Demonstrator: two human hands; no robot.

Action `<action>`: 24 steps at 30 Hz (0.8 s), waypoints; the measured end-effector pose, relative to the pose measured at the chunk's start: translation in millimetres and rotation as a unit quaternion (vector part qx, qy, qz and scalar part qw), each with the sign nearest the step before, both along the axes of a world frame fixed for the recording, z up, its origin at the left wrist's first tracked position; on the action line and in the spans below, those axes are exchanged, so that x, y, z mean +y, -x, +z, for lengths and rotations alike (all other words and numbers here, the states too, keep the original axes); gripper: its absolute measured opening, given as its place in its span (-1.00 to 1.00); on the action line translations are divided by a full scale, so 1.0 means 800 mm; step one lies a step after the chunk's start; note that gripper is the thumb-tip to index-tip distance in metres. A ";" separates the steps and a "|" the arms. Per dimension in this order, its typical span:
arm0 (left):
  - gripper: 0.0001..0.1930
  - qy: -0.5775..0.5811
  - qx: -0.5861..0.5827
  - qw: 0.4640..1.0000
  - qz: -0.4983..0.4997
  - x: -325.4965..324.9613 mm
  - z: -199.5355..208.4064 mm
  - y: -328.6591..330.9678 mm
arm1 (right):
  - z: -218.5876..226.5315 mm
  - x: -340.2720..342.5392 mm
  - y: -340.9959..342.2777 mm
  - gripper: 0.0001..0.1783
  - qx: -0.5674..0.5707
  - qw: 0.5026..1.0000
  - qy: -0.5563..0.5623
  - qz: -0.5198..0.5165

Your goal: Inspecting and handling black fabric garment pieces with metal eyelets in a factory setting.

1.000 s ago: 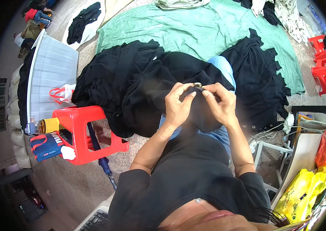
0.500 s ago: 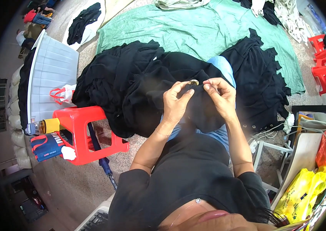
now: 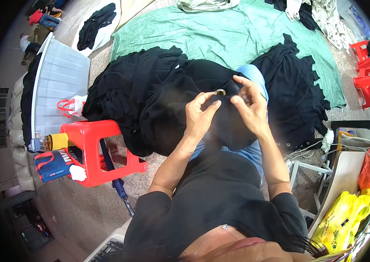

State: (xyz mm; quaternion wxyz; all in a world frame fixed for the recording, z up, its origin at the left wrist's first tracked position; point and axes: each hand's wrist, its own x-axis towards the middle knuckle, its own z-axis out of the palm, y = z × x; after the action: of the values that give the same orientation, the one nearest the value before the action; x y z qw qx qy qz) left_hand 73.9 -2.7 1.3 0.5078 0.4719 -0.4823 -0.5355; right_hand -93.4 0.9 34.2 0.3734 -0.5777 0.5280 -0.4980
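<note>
Across my lap lies a black garment (image 3: 167, 111), its cloth spread over my knees. My left hand (image 3: 199, 115) pinches a fold of it between thumb and fingertips. A small round, shiny, gold-coloured piece (image 3: 221, 92) shows at those fingertips; whether it is fixed to the cloth I cannot tell. Just to the right, my right hand (image 3: 252, 107) hovers over the cloth with thumb and index finger apart, and I see nothing between them. Its other fingers are bent and partly hidden. More black garments (image 3: 287, 87) lie heaped to the right, some with metal eyelets near the lower edge.
A green sheet (image 3: 185, 32) covers the floor ahead. On the left stand a red stool (image 3: 100, 129), a grey plastic bin (image 3: 60, 83), a bottle (image 3: 47, 143) and a blue bag (image 3: 56, 166). A yellow plastic bag (image 3: 340, 222) and cables lie at right. People sit far left.
My right thumb and index finger have parted, and the index finger has lifted up and away from the cloth. The left hand keeps its pinch in nearly the same place.
</note>
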 end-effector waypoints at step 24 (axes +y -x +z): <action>-0.77 -0.097 0.146 0.981 -0.084 0.019 -0.004 0.003 | -0.023 -0.048 0.006 -0.65 0.058 0.986 0.000 -0.154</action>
State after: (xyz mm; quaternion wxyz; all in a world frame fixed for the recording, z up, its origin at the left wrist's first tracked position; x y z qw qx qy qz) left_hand 71.3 12.8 -1.7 0.4775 0.3934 -0.3871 -0.6836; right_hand -98.0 -37.5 15.5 0.2604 -0.5177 0.6315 -0.5152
